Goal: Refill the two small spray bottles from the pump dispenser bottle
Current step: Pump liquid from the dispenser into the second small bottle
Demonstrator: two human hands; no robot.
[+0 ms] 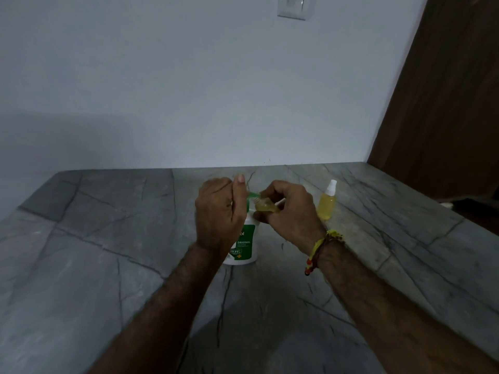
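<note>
A white pump dispenser bottle (pixel 244 245) with a green label stands on the grey stone counter (pixel 108 265). My left hand (pixel 218 211) rests on its green pump head, thumb raised, hiding most of the pump. My right hand (pixel 289 209) holds a small open spray bottle (pixel 266 206) of yellow liquid tilted, its mouth right at the green nozzle (pixel 253 195). The second small spray bottle (pixel 327 202), yellow with a white spray cap, stands upright on the counter to the right, apart from both hands.
A white wall rises behind the counter, with a switch plate (pixel 293 8) high up. A brown wooden door (pixel 445 103) stands at the right. The counter's right edge runs diagonally past the standing bottle.
</note>
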